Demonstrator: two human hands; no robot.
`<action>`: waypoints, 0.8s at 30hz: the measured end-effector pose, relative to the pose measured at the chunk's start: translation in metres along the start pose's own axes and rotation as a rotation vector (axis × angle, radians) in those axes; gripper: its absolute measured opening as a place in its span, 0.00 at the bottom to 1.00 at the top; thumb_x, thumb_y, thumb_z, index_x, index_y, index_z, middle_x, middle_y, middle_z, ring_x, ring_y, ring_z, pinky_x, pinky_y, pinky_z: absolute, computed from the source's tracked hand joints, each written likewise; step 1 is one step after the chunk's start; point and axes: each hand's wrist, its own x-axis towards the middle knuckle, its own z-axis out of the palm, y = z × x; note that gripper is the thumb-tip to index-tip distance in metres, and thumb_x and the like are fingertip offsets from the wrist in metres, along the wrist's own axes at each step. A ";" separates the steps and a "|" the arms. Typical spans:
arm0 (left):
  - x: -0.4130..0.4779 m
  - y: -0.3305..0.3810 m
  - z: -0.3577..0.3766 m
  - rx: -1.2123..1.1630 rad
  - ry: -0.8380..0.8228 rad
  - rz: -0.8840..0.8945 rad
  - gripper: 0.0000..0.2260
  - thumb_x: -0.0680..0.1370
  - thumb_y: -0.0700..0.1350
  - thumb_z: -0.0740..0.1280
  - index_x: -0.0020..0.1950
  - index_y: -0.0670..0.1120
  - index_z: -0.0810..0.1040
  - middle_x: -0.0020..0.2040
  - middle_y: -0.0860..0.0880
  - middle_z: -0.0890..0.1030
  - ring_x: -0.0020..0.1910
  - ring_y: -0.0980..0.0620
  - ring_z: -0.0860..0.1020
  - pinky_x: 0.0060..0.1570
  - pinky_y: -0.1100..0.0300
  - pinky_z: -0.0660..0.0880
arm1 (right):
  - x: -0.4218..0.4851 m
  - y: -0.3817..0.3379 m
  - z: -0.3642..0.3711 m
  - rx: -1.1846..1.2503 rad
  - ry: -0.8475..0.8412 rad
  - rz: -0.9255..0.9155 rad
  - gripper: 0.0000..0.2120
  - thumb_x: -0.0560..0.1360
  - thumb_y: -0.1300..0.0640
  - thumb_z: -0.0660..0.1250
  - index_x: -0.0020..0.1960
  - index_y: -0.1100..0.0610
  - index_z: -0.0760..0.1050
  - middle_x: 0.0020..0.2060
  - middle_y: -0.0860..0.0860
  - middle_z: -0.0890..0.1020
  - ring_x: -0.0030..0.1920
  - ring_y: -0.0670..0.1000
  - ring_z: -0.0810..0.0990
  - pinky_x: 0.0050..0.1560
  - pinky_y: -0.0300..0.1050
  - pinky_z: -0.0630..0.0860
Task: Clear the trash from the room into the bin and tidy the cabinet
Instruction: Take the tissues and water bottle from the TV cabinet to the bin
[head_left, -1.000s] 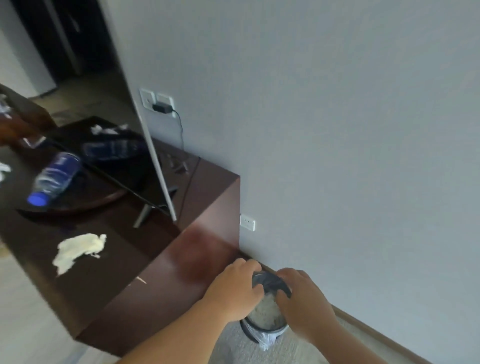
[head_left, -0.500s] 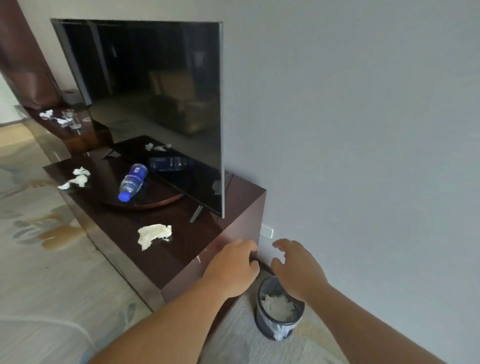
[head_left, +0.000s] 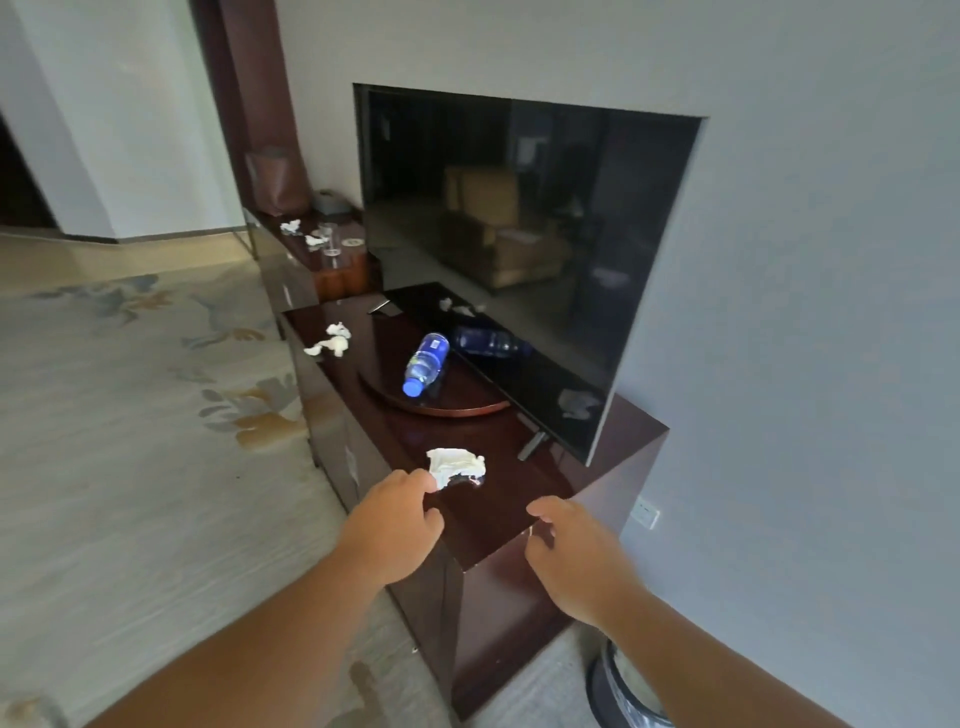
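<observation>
Tissue (head_left: 456, 465), crumpled white, on glossy cabinet (head_left: 496, 522).

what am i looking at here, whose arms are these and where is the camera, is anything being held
No machine here: a person is tidying with bare hands, and every picture comes from one wide-angle camera on their head, looking down. The left hand reaches for a crumpled tissue on the cabinet; I cannot tell whether it touches yet. The right hand hangs relaxed over the cabinet's corner. Neither holds anything. A water bottle lies on its side on a round tray before the TV, with more tissues beyond. The bin stands at bottom right.
</observation>
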 end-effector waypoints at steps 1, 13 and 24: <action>0.001 -0.007 -0.003 -0.001 0.010 -0.029 0.16 0.78 0.47 0.60 0.67 0.50 0.71 0.64 0.50 0.74 0.63 0.50 0.73 0.60 0.54 0.71 | 0.007 -0.002 0.002 -0.001 -0.013 -0.013 0.19 0.79 0.53 0.59 0.69 0.46 0.67 0.66 0.46 0.72 0.48 0.43 0.73 0.53 0.34 0.70; 0.049 -0.016 0.001 0.088 0.026 -0.106 0.17 0.79 0.47 0.59 0.67 0.50 0.71 0.63 0.50 0.74 0.61 0.49 0.74 0.59 0.54 0.73 | 0.100 0.006 0.014 -0.035 -0.096 -0.098 0.18 0.79 0.53 0.59 0.69 0.48 0.68 0.66 0.49 0.71 0.61 0.51 0.76 0.57 0.39 0.72; 0.167 -0.085 0.027 0.072 -0.091 -0.024 0.17 0.79 0.47 0.59 0.67 0.50 0.70 0.59 0.50 0.73 0.57 0.48 0.74 0.55 0.53 0.74 | 0.222 -0.005 0.087 -0.066 -0.127 0.005 0.17 0.75 0.54 0.62 0.64 0.51 0.72 0.59 0.50 0.74 0.55 0.52 0.77 0.54 0.48 0.76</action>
